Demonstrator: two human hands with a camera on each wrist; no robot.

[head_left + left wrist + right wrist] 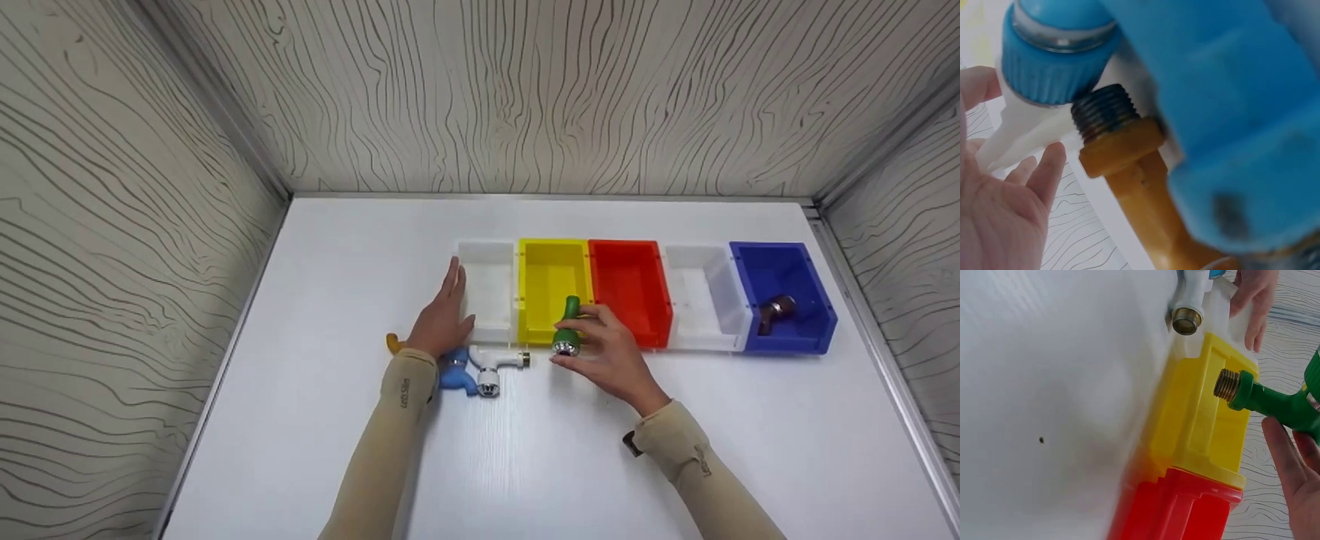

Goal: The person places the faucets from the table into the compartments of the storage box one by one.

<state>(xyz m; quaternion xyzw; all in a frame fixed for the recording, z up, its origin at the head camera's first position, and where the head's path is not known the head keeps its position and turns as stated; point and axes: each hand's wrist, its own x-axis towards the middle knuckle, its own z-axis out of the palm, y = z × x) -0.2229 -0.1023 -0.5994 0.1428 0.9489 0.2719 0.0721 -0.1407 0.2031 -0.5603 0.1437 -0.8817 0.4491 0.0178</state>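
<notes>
My right hand [616, 360] grips a green tap [571, 307] over the front edge of the yellow bin [551, 270]. The tap's threaded brass end points away from the hand in the right wrist view, where the green tap [1275, 403] hangs above the bin. With its fingers stretched forward, my left hand [436, 322] lies along the left side of a white bin [487, 281]. By that wrist lie a blue tap [456, 381], a white tap [491, 360] and an orange tap [394, 343], partly hidden. The left wrist view shows the blue tap [1235, 112] close up.
Right of the yellow bin stand a red bin [628, 281], a second white bin [688, 285] and a blue bin [772, 262], side by side. A dark brown tap [780, 306] lies in the blue bin. Wood-patterned panels [495, 97] wall the table's back and sides.
</notes>
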